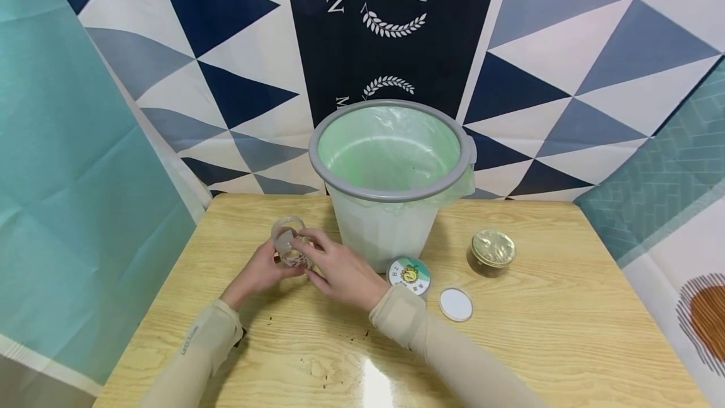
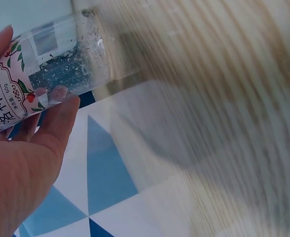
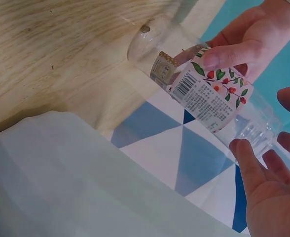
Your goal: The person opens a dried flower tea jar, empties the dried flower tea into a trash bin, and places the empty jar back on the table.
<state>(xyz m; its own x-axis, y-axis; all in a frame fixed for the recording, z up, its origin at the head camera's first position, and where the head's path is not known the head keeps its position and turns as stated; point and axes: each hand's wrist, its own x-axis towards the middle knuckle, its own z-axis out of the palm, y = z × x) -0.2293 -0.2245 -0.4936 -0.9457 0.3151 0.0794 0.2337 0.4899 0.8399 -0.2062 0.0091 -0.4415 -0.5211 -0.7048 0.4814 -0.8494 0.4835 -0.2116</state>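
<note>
One clear jar (image 3: pixel 206 96), mostly emptied, I judge; crumbs (image 2: pixel 68 69) remain.
My left hand (image 1: pixel 263 267) grips it toward the table's (image 1: pixel 544 320) back-left corner; right hand's (image 1: pixel 348 274) fingers spread at its neck (looks uncapped). Bin (image 1: pixel 378 228) by back edge.

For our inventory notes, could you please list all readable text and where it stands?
"洛神": label on the clear jar; the next character isn't fully clear.
"60g": same label.
"ERN": black wall panel.
"M": same panel, lower down.
Too small or blurred: print around the barcode, round green-and-white lid, left sleeve.
</note>
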